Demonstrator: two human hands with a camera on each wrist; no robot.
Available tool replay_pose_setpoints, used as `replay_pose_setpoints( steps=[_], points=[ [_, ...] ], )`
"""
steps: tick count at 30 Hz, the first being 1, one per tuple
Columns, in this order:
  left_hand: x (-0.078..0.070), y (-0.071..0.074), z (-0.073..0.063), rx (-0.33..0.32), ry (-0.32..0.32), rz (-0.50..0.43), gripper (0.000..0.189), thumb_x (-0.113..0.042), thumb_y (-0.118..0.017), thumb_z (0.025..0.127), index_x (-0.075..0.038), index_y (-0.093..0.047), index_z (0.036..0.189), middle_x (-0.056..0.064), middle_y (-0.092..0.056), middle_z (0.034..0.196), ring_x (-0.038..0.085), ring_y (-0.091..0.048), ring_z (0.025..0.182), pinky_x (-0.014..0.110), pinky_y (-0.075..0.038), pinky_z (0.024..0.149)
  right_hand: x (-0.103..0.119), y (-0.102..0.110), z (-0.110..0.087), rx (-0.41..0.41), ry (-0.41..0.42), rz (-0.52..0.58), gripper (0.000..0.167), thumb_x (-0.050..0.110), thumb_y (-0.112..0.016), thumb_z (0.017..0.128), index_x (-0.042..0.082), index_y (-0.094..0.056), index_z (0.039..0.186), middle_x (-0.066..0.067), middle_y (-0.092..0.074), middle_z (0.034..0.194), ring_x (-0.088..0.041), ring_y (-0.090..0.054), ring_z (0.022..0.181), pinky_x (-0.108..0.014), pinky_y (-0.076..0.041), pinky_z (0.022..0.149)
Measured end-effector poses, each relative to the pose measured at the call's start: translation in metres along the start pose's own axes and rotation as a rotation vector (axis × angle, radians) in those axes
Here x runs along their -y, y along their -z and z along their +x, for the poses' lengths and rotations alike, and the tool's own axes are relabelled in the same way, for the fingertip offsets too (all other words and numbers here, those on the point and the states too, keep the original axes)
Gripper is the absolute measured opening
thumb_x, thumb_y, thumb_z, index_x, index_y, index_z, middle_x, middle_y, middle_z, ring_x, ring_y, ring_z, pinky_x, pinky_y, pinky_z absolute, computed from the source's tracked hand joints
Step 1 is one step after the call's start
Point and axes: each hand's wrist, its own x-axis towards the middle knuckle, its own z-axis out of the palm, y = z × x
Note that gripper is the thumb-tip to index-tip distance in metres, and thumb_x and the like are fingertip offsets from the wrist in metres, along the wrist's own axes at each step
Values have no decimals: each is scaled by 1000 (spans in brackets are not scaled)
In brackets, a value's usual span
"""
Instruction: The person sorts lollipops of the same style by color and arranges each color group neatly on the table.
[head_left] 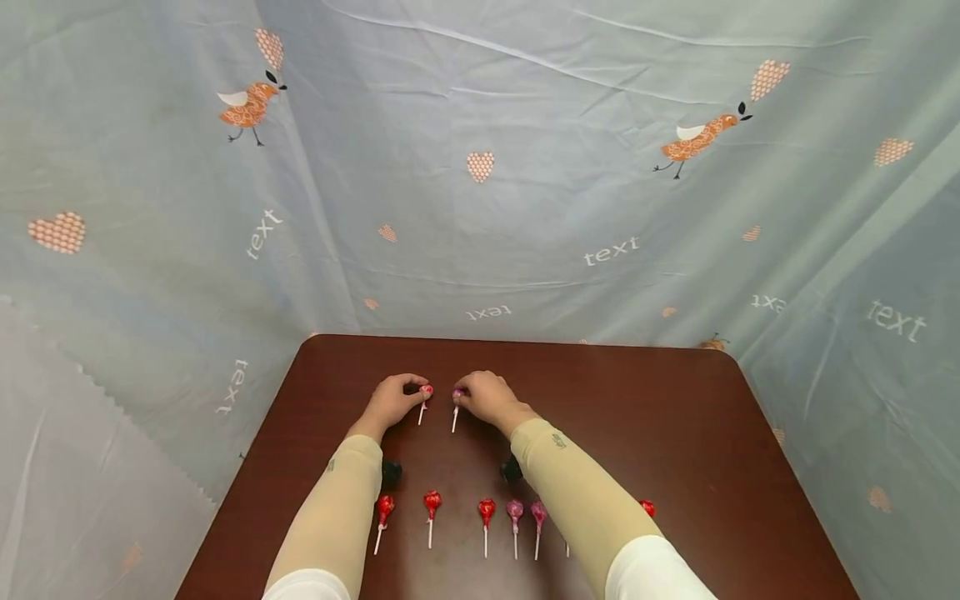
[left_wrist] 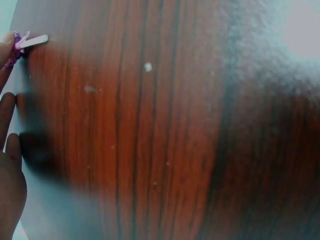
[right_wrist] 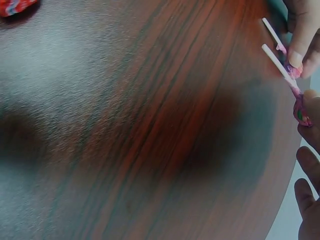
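Observation:
My left hand (head_left: pixel 393 402) pinches a pink-wrapped lollipop (head_left: pixel 426 391) by its candy head between thumb and forefinger, near the far side of the table. A short gap to the right, my right hand (head_left: pixel 489 398) pinches a purple lollipop (head_left: pixel 457 394) the same way. Both white sticks point toward me. In the left wrist view a purple-pink lollipop (left_wrist: pixel 18 47) shows at the left edge, partly covered by a fingertip. The right wrist view has both held lollipops close together, the right hand's purple one (right_wrist: pixel 301 111) lower and the left hand's pink one (right_wrist: pixel 294 70) higher.
Nearer to me lie red lollipops (head_left: pixel 432 502) and purple lollipops (head_left: pixel 514 510) in a loose row on the brown table (head_left: pixel 615 400). My right sleeve (head_left: pixel 581 479) partly covers the row, leaving one stick (head_left: pixel 567 550) and a red head (head_left: pixel 647 507) visible. A patterned curtain (head_left: pixel 480 225) hangs behind.

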Motion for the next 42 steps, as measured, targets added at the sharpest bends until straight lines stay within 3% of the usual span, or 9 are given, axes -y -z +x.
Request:
replay_pose_setpoints(
  steps=[12,32,38,42],
  points=[
    [3,1,-2,-14,-14,-30,32,-30,-71,94,-13,-71,120,9,-64,124,32,-55,119,52,-44,99,6,-9,22,32,-56,-35,21,31,-64,98,21,-75,113,7,-70,108,-15,-63,105,-45,-47,94],
    [3,0,-1,3,0,-28,32,-31,-72,93,-15,-71,120,7,-64,125,30,-55,121,50,-43,100,4,-19,17,65,-88,-43,20,28,-65,98,18,-74,112,4,-70,108,-18,-63,105,-44,-49,91],
    [4,1,-1,-6,-30,-50,38,-29,-71,93,-12,-66,127,6,-66,119,28,-59,114,49,-45,97,0,-21,18,58,-74,-17,28,30,-62,99,15,-72,121,0,-69,114,-18,-63,109,-39,-50,93],
    [5,4,-2,-8,-27,-51,40,-30,-71,93,-13,-65,129,7,-64,124,29,-56,119,50,-43,100,-4,-17,18,48,-63,15,35,35,-63,98,13,-69,125,-2,-68,119,-20,-61,113,-38,-49,96]
  ],
)
